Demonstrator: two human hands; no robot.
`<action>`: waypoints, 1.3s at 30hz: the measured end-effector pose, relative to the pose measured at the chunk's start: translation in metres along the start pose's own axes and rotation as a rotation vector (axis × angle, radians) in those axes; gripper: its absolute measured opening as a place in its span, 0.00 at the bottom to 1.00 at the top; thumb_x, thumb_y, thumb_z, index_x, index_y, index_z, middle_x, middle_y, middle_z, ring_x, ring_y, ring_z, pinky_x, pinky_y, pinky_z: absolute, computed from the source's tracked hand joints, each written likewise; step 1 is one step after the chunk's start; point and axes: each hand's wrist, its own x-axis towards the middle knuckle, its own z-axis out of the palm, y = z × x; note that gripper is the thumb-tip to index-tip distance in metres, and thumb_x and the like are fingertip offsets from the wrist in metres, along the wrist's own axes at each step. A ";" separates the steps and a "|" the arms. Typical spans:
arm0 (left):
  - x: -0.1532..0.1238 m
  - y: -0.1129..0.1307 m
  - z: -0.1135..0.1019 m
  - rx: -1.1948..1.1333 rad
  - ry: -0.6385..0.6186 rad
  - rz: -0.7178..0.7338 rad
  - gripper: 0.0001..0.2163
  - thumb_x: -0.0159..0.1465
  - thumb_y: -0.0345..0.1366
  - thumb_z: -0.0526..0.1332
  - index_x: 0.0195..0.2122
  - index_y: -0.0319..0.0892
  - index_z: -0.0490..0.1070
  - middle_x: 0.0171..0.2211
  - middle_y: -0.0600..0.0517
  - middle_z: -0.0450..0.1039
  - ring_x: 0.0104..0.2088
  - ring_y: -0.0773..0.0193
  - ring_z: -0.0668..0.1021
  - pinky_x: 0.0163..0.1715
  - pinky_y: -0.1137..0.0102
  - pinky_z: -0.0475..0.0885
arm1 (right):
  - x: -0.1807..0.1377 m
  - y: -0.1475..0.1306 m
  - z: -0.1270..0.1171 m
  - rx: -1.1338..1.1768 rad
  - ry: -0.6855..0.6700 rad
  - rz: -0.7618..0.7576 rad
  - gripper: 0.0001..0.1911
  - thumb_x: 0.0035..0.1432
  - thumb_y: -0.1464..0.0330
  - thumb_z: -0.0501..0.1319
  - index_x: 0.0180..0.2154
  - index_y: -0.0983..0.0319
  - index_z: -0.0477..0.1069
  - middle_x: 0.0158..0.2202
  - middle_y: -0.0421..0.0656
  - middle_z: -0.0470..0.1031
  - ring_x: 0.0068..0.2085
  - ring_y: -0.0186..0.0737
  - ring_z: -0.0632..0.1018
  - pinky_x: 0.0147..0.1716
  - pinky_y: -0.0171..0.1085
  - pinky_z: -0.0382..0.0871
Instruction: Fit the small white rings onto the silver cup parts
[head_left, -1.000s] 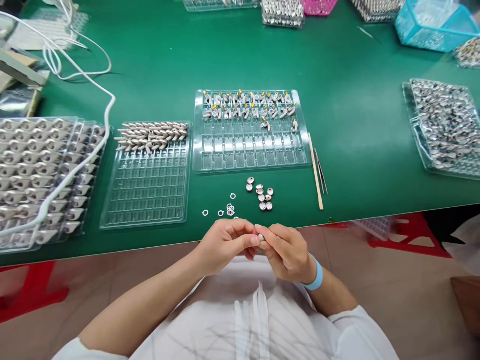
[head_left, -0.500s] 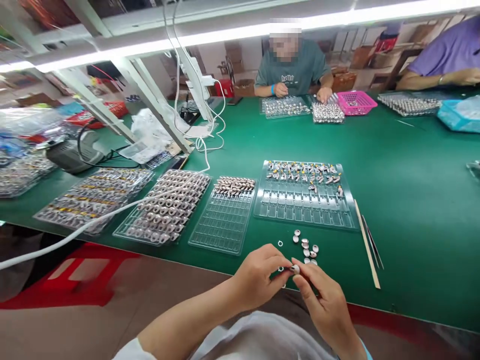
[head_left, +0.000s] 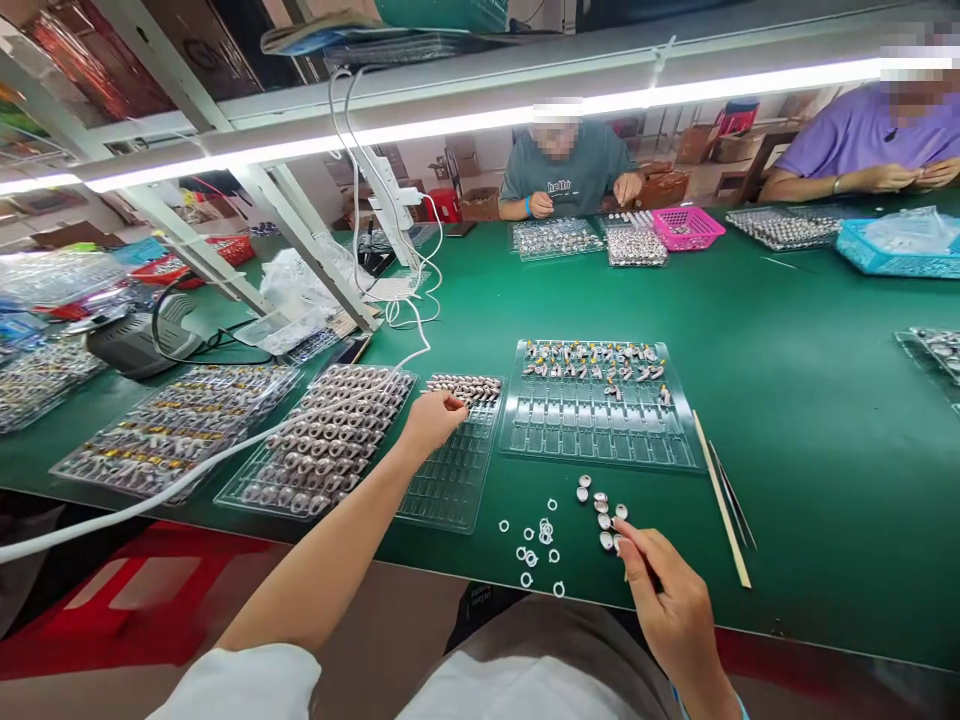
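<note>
My left hand (head_left: pixel 436 428) is over a clear tray (head_left: pixel 450 500) whose far end holds rows of small brownish metallic pieces (head_left: pixel 480 388). Its fingers are pinched together at the near edge of those rows; what they hold, if anything, is hidden. Close to the table's front edge, my right hand (head_left: pixel 671 595) has thumb and forefinger closing on a small round metallic piece (head_left: pixel 618 543) at the edge of a loose group of similar round pieces (head_left: pixel 603 507). Left of that group, several thin white rings (head_left: pixel 546 530) lie scattered on the green table (head_left: pixel 600 300).
A wider clear tray (head_left: pixel 600 440) holds small parts with yellow bits in its back rows. A wooden stick (head_left: pixel 721 500) and tweezers (head_left: pixel 733 495) lie on the right. Filled trays (head_left: pixel 322 440) and a white cable (head_left: pixel 225 430) are on the left. Two people sit opposite.
My hands have parted: the left moved forward and left to the clear tray, the right moved slightly to the round pieces. White rings once covered by my left hand now show. The view has shifted.
</note>
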 end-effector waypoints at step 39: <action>0.097 0.106 0.069 0.206 -0.180 0.201 0.15 0.67 0.39 0.59 0.53 0.40 0.67 0.51 0.45 0.69 0.47 0.57 0.76 0.45 0.58 0.74 | -0.007 -0.002 0.007 0.030 0.020 -0.043 0.16 0.63 0.73 0.51 0.49 0.56 0.71 0.28 0.43 0.72 0.26 0.43 0.75 0.23 0.42 0.72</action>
